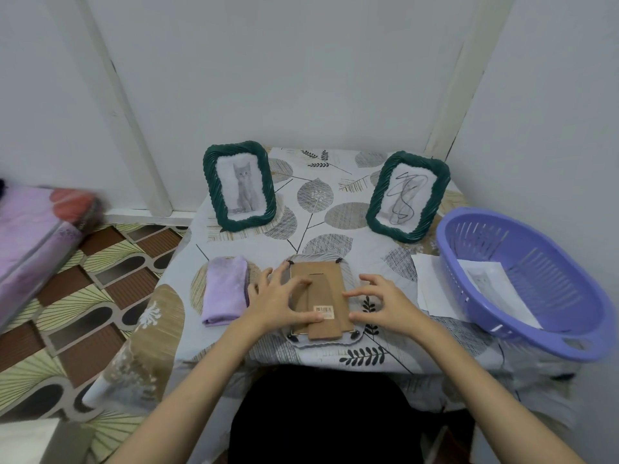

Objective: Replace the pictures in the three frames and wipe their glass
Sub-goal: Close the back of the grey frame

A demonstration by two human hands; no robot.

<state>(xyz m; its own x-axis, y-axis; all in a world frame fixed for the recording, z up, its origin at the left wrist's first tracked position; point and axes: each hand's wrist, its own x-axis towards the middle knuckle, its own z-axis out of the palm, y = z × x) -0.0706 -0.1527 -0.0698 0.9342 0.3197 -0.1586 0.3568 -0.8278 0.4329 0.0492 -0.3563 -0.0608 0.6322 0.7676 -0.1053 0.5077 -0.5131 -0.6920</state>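
Pressing spread, uncurled fingers of the left hand [279,298] and right hand [380,304] on the face-down frame [318,296] between them, turning its corner clips gently should free the backing.

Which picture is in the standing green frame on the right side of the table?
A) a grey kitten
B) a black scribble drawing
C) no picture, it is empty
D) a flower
B: the right green frame shows tangled black lines on white paper; the grey kitten is in the left green frame.
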